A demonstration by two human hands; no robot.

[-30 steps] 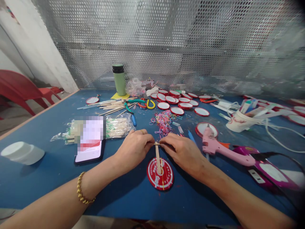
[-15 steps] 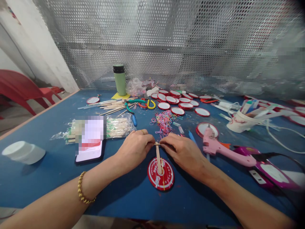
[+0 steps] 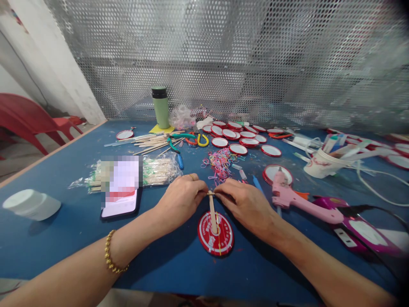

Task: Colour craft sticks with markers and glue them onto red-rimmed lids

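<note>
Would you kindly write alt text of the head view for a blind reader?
Left hand and right hand pinch a small crosspiece at the end of a wooden stick reaching from a red disc on a blue table. Colourful bands and a pink glue gun lie nearby.

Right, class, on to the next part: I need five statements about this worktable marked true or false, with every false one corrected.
1. The left hand and right hand meet at a small wooden crosspiece. True.
2. The gold bead bracelet is on the right wrist. False: it is on the left wrist.
3. The wooden craft stick reaches over the red printed lid. True.
4. The green tumbler lies on its side. False: it stands upright on a yellow sheet.
5. The pink hot-glue gun lies left of the red printed lid, as the person sees it. False: it lies to the right.
</note>
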